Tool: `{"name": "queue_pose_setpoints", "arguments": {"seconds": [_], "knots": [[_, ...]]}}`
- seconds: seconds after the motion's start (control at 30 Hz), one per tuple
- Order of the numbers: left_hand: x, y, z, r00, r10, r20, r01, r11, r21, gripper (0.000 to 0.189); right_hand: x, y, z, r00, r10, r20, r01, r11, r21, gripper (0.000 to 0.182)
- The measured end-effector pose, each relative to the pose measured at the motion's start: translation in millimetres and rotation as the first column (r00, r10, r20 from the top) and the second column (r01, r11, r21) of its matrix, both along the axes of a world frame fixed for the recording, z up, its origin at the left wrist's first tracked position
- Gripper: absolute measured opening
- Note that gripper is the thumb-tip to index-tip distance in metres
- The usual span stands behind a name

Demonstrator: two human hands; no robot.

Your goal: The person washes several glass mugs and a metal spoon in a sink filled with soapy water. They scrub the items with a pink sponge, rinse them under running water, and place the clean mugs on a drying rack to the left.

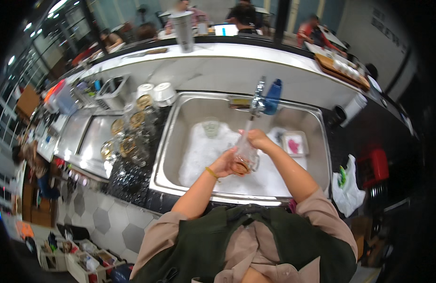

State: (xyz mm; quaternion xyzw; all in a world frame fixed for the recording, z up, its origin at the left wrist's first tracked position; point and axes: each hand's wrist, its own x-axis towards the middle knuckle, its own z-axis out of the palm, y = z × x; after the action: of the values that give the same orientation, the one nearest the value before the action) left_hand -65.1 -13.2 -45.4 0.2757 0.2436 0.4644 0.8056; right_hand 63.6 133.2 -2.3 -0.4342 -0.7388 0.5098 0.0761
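My left hand [224, 164] grips a clear glass vessel [251, 161] over the steel sink [168, 159]. At its far side is my right hand [257, 139], fingers curled against the glass; what its fingertips touch is partly hidden. A stream of water from the chrome faucet [257, 95] runs down onto the glass. White suds [207, 159] cover much of the basin floor. In the basin's right part sits a square pale container [295, 143] with something pink inside.
Several upturned glasses [128, 146] stand on the wet black counter at left, beside white cups [164, 93]. A blue bottle [273, 97] is behind the faucet. To the right lie a white plastic bag [348, 191] and a tumbler [354, 108]. A knife [147, 52] rests on the ledge.
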Motion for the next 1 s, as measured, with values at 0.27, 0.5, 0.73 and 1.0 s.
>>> {"name": "queue_pose_setpoints", "arguments": {"seconds": [0.27,0.5,0.73,1.0], "knots": [[8.7,3.3,-13.4,0.956,0.284,-0.076,-0.251,0.923,0.294,0.063,3.6,-39.1,50.1,0.874,0.468,-0.128,-0.339,0.778,0.530,0.041],[10.2,1.2,-6.4,0.914,0.391,-0.104,-0.331,0.871,0.362,0.060,6.0,-50.7,48.9,0.874,0.449,-0.185,-0.264,0.759,0.595,0.037],[9.7,5.6,-5.0,0.987,0.145,0.068,-0.140,0.987,-0.073,0.076,8.8,-63.8,51.5,0.942,0.241,-0.235,-0.036,0.768,0.639,0.036],[11.9,2.1,0.8,0.998,0.060,-0.018,-0.062,0.982,-0.176,0.057,10.9,-56.3,55.9,0.923,0.240,-0.300,-0.007,0.790,0.613,0.036]]}}
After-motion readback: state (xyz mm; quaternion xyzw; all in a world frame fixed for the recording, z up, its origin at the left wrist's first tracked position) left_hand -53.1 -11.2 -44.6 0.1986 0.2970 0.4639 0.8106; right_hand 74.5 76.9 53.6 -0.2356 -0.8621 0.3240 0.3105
